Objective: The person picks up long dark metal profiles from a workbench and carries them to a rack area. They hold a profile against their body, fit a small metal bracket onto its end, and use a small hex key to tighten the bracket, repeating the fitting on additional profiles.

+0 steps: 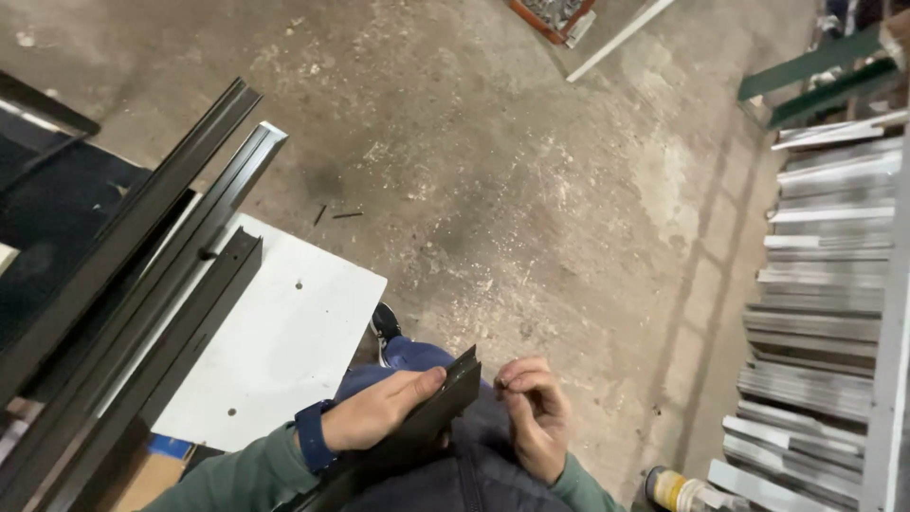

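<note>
My left hand [377,413] grips a short black metal profile piece [431,413], thumb on top near its far end, holding it over my lap. My right hand [536,413] is just right of that end, its fingers curled and pinched together close to the piece's tip; whether something tiny sits between the fingertips is too small to tell. I wear green sleeves and a dark blue cuff on the left wrist.
Long black metal profiles [142,284] lie across a white board [294,332] at the left. A rack of grey metal profiles [825,303] fills the right side. A yellow-capped bottle [678,491] stands at the bottom right. The dusty concrete floor [531,171] has scattered shavings.
</note>
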